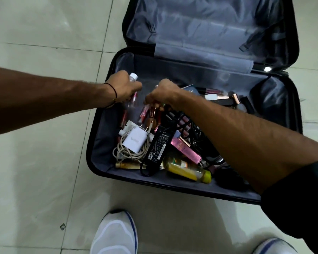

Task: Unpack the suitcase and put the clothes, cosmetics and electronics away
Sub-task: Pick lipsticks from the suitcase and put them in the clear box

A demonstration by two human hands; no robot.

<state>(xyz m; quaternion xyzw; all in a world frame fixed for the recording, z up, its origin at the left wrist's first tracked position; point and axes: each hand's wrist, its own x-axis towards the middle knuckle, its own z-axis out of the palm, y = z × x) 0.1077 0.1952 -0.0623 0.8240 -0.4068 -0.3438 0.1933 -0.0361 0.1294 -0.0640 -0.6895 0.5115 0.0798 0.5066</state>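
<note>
Two hands near suitcase (95,143) wall, left (124,87) gripping bottle (133,77), right (163,94) pinching lipstick (153,112)

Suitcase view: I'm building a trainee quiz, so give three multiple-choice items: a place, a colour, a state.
1. Where does the yellow bottle lie? A) the suitcase's near side B) its lid C) the tiles
2. What colour is the charger plug? A) red B) white C) green
3. What is the left hand doing? A) resting flat B) hanging empty C) gripping a clear bottle
A: it lies inside, at the near end. B: its body is white. C: the hand curls round the bottle.
</note>
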